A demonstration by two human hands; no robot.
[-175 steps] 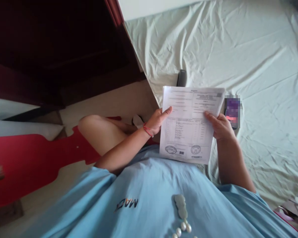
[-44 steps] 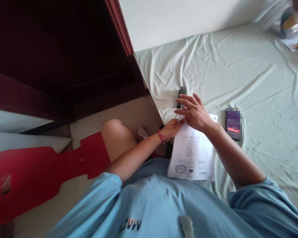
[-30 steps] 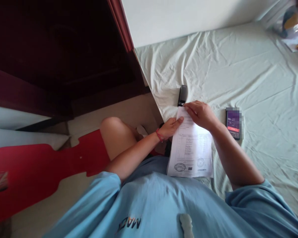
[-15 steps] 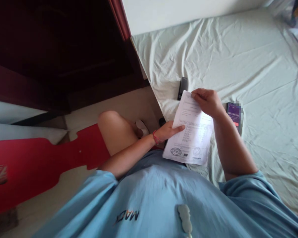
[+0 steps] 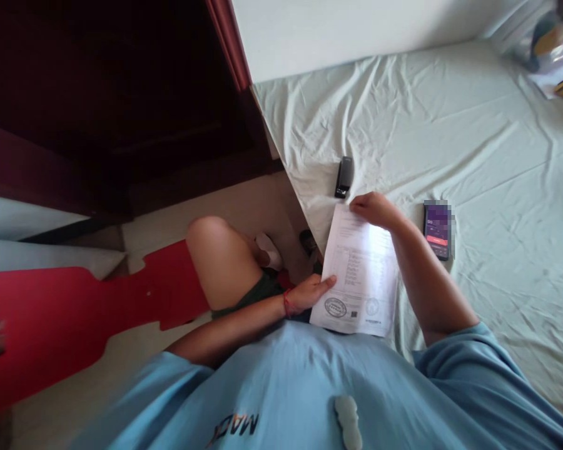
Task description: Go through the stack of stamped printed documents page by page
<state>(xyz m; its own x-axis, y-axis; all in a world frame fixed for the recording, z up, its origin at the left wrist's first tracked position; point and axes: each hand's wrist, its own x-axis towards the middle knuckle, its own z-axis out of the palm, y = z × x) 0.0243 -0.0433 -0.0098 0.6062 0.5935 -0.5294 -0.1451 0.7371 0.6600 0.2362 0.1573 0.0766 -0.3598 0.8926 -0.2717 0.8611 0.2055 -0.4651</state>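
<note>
I'm holding the papers (image 5: 356, 269) near the black stapler (image 5: 344, 177): left hand (image 5: 307, 295) clamping their side under its thumb, right hand (image 5: 378, 210) pinching the top edge, fingers curled. They're looking light, floppy, easily creased; I'm favouring edges.

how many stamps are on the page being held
2: a dark oval at lower left, a fainter circle at lower right. The right hand may hide others.

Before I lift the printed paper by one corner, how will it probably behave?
The paper would likely flop, since it looks thin and its lower edge curves slightly. It is probably light: the left hand and right hand grip it only near its edges.
</note>
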